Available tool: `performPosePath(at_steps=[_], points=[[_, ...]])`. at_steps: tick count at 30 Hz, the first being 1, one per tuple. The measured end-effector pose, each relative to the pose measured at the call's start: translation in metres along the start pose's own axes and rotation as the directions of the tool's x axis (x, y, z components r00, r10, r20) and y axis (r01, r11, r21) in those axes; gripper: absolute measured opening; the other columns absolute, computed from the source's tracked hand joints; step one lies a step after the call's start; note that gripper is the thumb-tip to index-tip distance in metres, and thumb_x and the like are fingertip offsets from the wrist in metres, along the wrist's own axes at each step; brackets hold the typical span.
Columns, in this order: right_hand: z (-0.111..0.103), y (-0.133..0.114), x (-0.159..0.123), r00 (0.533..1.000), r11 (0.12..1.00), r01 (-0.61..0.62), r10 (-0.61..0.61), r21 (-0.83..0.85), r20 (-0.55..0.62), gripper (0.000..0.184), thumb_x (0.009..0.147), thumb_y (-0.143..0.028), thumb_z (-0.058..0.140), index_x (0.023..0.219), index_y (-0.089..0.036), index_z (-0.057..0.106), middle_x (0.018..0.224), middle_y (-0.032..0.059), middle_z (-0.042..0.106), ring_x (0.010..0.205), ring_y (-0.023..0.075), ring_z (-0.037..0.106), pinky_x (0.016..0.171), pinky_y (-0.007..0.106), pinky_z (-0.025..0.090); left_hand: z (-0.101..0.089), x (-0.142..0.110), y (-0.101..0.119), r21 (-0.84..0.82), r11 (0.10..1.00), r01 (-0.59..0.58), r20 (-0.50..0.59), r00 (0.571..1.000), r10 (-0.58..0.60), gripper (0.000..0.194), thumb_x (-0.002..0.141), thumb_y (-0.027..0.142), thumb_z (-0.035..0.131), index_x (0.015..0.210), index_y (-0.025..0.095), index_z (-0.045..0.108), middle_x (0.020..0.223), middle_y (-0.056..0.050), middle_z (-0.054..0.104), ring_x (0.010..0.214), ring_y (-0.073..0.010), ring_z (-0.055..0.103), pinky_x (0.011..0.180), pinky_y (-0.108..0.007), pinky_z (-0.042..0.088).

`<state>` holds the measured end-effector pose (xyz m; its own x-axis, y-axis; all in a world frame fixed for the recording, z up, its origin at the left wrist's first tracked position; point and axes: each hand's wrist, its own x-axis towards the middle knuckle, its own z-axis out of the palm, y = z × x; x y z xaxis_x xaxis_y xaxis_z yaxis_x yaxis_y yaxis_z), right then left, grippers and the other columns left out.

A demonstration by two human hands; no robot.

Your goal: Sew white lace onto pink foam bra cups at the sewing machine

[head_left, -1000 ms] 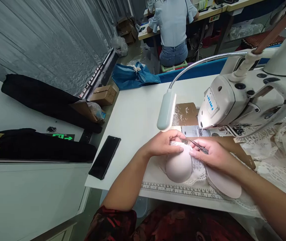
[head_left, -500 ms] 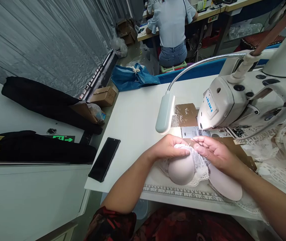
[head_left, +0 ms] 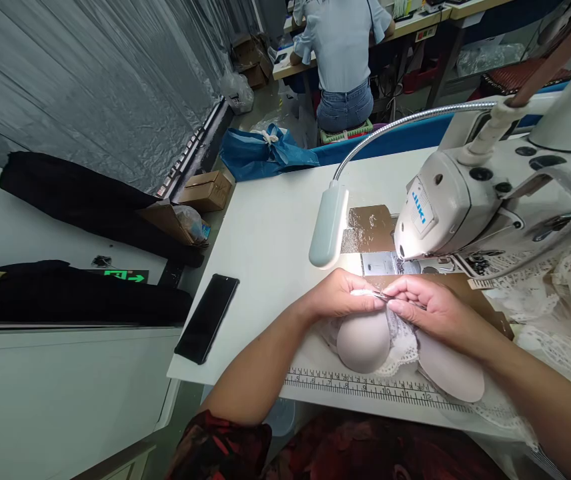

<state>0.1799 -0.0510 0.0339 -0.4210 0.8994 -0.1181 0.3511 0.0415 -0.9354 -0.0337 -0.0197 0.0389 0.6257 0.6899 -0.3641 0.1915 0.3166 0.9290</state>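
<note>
A pale pink bra (head_left: 364, 341) with white lace (head_left: 399, 350) lies near the table's front edge, its two moulded cups towards me. My left hand (head_left: 344, 293) is closed on the upper edge of the left cup, pinching the fabric between thumb and fingers. My right hand (head_left: 423, 301) is closed on a slim metal tool (head_left: 381, 295), which looks like tweezers. Its tip meets the pinched fabric by my left fingertips. Both hands are just in front of the sewing machine (head_left: 440, 200) and its needle plate (head_left: 378, 263). Fingers hide part of the tool.
A lamp head (head_left: 329, 227) on a bendy arm hangs left of the machine. A black phone (head_left: 207, 319) lies at the table's left. Lace pieces (head_left: 555, 347) are heaped at the right. A printed ruler (head_left: 345, 381) runs along the front edge. A person (head_left: 343, 53) sits beyond.
My right hand has turned slightly, and the metal tool now shows more plainly between both hands' fingertips. The bra has barely shifted.
</note>
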Motion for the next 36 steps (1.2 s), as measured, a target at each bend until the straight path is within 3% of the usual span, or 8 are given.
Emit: performPosePath(at_steps=[10,14,18,21,24,27,32,36], points=[[0.004,0.005,0.003,1.0,1.0,0.016,-0.016,-0.005,-0.023,0.028,0.086,-0.047,0.057,0.092,-0.02,0.064,0.088,0.005,0.068,0.081,0.0189,0.064,0.071,0.032,0.051,0.006,0.001,0.001,0.074,0.997,-0.019,-0.038,0.999,0.022,0.032,0.07,0.042,0.079,0.076,0.011,0.073,0.068,0.0,0.061,0.067,-0.011,0.053,0.06,-0.023,0.041],[0.0,0.001,0.0,0.998,0.994,-0.016,0.009,-0.109,-0.06,0.032,0.09,-0.05,0.049,0.091,-0.021,0.063,0.083,0.0048,0.07,0.078,0.0202,0.064,0.069,0.033,0.051,0.006,0.002,0.0,0.158,0.987,-0.034,-0.038,0.998,0.041,0.032,0.074,0.043,0.075,0.08,0.012,0.072,0.071,-0.001,0.062,0.069,-0.0122,0.055,0.06,-0.022,0.04],[-0.024,0.004,-0.019,0.994,0.921,-0.109,0.095,-0.373,-0.055,0.044,0.084,-0.057,0.056,0.117,-0.027,0.061,0.107,0.0066,0.072,0.091,0.0272,0.067,0.07,0.037,0.052,-0.003,-0.004,0.002,0.301,0.953,-0.019,-0.007,1.0,0.022,0.029,0.076,0.039,0.071,0.091,0.014,0.071,0.087,-0.004,0.067,0.079,-0.0157,0.06,0.065,-0.023,0.044],[-0.039,0.013,-0.036,0.977,0.76,-0.211,0.172,-0.615,-0.123,0.047,0.077,-0.058,0.062,0.114,-0.028,0.064,0.105,0.0069,0.073,0.088,0.0313,0.068,0.065,0.039,0.05,-0.006,-0.013,0.007,0.469,0.883,0.006,0.016,1.0,-0.015,0.033,0.07,0.029,0.072,0.1,0.016,0.069,0.09,-0.003,0.067,0.078,-0.0162,0.059,0.062,-0.022,0.042],[-0.041,0.018,-0.051,0.97,0.67,-0.228,0.22,-0.706,-0.104,0.03,0.084,-0.052,0.051,0.085,-0.025,0.064,0.079,0.0039,0.072,0.069,0.0254,0.065,0.056,0.035,0.043,-0.002,-0.017,0.01,0.62,0.784,0.018,-0.024,1.0,-0.004,0.022,0.07,0.022,0.064,0.092,0.016,0.067,0.078,0.0,0.063,0.069,-0.0137,0.055,0.055,-0.021,0.036],[-0.038,0.018,-0.06,0.97,0.665,-0.217,0.228,-0.715,-0.082,0.034,0.088,-0.05,0.044,0.073,-0.024,0.059,0.066,0.0023,0.066,0.06,0.0217,0.061,0.051,0.032,0.038,0.005,-0.01,0.011,0.653,0.755,-0.058,-0.024,0.995,0.097,0.015,0.074,0.019,0.057,0.086,0.016,0.066,0.081,0.0,0.064,0.073,-0.0144,0.058,0.059,-0.022,0.04],[-0.041,0.013,-0.064,0.96,0.692,-0.276,0.169,-0.667,-0.223,0.036,0.086,-0.056,0.049,0.103,-0.027,0.063,0.083,0.0022,0.072,0.069,0.0234,0.064,0.057,0.033,0.042,0.009,0.004,0.015,0.743,0.635,-0.212,-0.028,0.938,0.346,0.035,0.08,0.022,0.058,0.115,0.016,0.061,0.113,-0.007,0.066,0.103,-0.0224,0.061,0.089,-0.033,0.049],[-0.044,0.009,-0.057,0.989,0.746,-0.123,0.038,-0.655,-0.142,0.032,0.091,-0.05,0.043,0.085,-0.025,0.063,0.075,0.0014,0.068,0.065,0.0198,0.06,0.056,0.031,0.039,0.025,-0.013,0.018,0.906,0.423,-0.009,-0.182,0.894,0.409,0.036,0.087,0.028,0.056,0.121,0.017,0.058,0.117,-0.011,0.063,0.104,-0.0263,0.06,0.087,-0.04,0.051]])
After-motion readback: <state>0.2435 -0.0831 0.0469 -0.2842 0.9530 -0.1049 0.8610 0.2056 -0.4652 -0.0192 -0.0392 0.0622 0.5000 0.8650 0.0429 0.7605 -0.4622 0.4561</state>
